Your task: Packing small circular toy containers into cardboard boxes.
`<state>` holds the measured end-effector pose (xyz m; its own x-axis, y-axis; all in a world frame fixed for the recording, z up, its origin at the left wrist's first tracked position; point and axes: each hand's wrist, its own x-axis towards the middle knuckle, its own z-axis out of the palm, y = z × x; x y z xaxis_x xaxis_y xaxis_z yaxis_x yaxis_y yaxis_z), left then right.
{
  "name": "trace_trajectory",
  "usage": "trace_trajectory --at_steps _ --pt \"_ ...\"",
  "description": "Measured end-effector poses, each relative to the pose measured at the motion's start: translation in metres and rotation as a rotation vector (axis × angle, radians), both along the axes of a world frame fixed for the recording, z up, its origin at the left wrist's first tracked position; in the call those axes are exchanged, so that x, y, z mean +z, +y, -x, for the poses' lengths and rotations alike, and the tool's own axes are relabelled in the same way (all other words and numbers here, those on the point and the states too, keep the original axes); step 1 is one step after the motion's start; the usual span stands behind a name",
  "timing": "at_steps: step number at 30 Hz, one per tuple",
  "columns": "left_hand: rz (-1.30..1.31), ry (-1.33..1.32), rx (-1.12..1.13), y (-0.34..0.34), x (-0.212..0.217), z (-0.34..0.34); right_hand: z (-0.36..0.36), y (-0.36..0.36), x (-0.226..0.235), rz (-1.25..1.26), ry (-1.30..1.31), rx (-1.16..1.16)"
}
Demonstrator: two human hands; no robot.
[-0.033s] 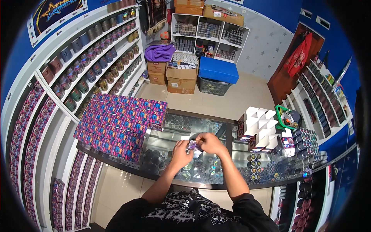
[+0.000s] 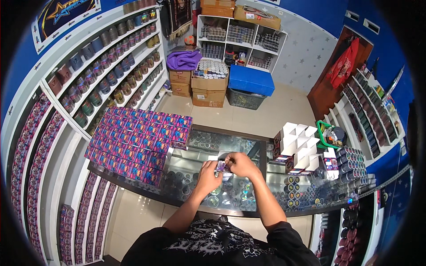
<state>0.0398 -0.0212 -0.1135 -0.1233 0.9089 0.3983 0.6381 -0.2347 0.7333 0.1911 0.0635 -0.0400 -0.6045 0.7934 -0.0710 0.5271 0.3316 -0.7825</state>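
Over the glass counter (image 2: 208, 155), my two hands meet around a small purple printed item (image 2: 222, 166), mostly covered by fingers, so its kind is unclear. My left hand (image 2: 208, 178) closes on its near left side. From the right, the fingers of my right hand (image 2: 242, 165) are curled in a pinch at its upper edge. To the left stands a large block of small purple-pink printed boxes (image 2: 133, 139), packed in rows. Right of my hands, several open white-flapped boxes (image 2: 298, 144) stand together.
Stacked round spools or tins (image 2: 350, 162) and a green basket (image 2: 326, 135) occupy the counter's right end. Shelves of cylindrical containers (image 2: 106, 66) line the left wall. Beyond the counter are cardboard cartons (image 2: 207, 95) and a blue-lidded crate (image 2: 250, 82).
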Motion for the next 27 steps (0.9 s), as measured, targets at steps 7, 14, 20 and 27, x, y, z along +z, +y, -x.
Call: trace_trajectory --at_steps 7,14,20,27 --pt "0.014 0.027 0.020 0.002 0.000 -0.001 0.009 0.004 0.000 -0.206 -0.182 0.034" --pt "0.003 0.069 0.020 0.001 -0.002 -0.006 0.000 0.010 0.001 -0.045 -0.048 -0.001" --pt "0.000 0.112 0.022 -0.002 -0.007 -0.010 -0.014 0.007 -0.014 0.097 0.157 -0.076" --pt "0.007 0.085 0.026 -0.001 -0.007 -0.012 -0.027 0.008 -0.037 0.260 0.422 -0.173"
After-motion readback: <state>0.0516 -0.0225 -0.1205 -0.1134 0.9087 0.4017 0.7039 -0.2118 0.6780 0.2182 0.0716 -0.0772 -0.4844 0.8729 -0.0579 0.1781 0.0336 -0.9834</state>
